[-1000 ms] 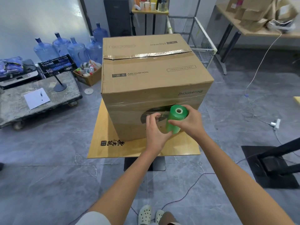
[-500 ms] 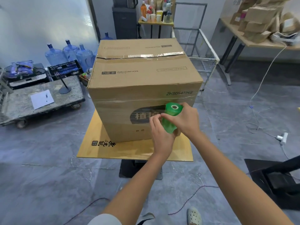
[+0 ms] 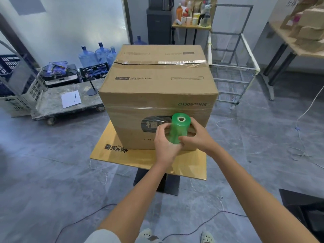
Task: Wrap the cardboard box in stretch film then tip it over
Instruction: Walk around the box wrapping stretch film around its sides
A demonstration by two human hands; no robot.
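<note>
Standing upright on the yellow table (image 3: 192,169), the cardboard box (image 3: 157,85) shows film (image 3: 126,120) across the middle of its near face, the top bare, so I judge wrapping partway and tipping not yet begun. Against that face the stretch film roll (image 3: 179,128) is held on end, the left hand (image 3: 164,146) curled round its lower part, the right hand (image 3: 199,138) gripping its right side. Whether film reaches the far sides is hidden, and its free edge is too clear to trace.

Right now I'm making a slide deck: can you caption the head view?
A person's left hand and right hand grip a green stretch film roll before the partly wrapped cardboard box.
</note>
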